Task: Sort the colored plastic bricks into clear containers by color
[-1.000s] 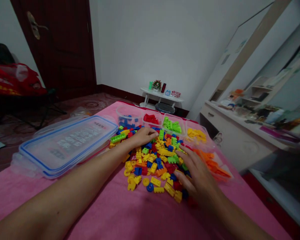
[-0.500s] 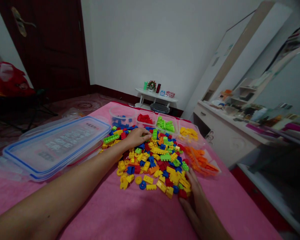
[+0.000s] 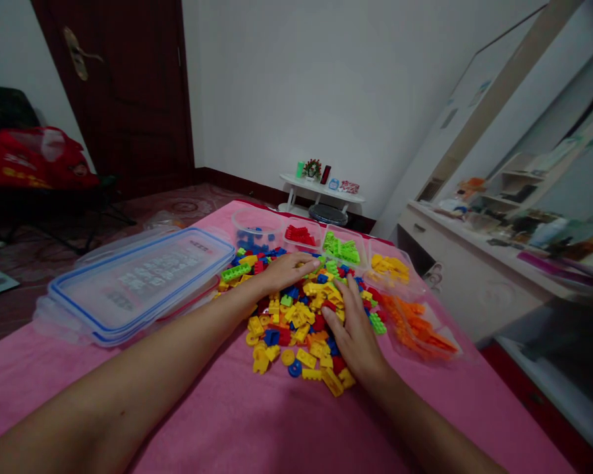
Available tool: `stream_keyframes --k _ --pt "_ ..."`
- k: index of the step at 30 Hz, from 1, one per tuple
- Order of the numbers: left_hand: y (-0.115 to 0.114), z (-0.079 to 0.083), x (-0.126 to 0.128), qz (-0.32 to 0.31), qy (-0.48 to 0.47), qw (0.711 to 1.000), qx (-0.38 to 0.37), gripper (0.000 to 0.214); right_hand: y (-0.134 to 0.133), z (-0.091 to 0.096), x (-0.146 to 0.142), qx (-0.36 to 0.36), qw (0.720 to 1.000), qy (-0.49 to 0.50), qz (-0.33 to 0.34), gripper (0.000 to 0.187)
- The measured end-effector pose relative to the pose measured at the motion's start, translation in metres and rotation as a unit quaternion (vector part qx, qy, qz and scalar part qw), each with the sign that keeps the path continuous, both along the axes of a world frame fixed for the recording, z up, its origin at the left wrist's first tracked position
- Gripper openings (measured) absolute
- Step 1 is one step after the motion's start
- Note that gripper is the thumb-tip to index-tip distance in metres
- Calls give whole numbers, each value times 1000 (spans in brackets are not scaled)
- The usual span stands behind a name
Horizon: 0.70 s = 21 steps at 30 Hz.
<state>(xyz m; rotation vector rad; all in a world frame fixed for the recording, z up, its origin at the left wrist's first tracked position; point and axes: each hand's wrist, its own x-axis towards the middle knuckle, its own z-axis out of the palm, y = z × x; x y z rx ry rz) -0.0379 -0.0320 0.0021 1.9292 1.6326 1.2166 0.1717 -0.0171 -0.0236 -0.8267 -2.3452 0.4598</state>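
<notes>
A heap of small plastic building blocks in yellow, blue, red, green and orange lies on the pink cloth. My left hand rests flat on the heap's far left part, fingers stretched toward the green blocks. My right hand lies on the heap's right side, fingers spread over yellow and red blocks. Neither hand visibly grips a block.
Clear tubs behind the heap hold sorted blocks: blue, red, green, yellow; orange blocks lie at the right. A blue-rimmed lid sits on the left. A dresser stands to the right.
My right hand slid back toward me to the heap's near right edge, then moved forward and left onto the middle of the heap. My left hand has stayed in place.
</notes>
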Motion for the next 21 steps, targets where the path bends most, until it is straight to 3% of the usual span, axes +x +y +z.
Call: stream_keyframes --k 7,10,12,14,17,21 --pt "2 17 -27 17 -49 999 -7 53 11 17 -65 -5 998 -26 64 53" --pt "2 19 -38 9 -42 999 -13 47 8 26 -75 -3 988 -89 123 68" --pt "3 16 -41 -14 -31 999 -20 43 2 36 -73 24 986 -106 127 77" --pt "4 12 -43 -35 -20 999 -20 39 -8 47 -66 75 988 -87 105 67" --pt "7 6 -45 -37 -7 999 -16 35 -28 59 -57 111 984 -89 102 30" --pt "8 5 -51 -14 23 999 -47 37 -50 56 -60 106 955 -241 137 20"
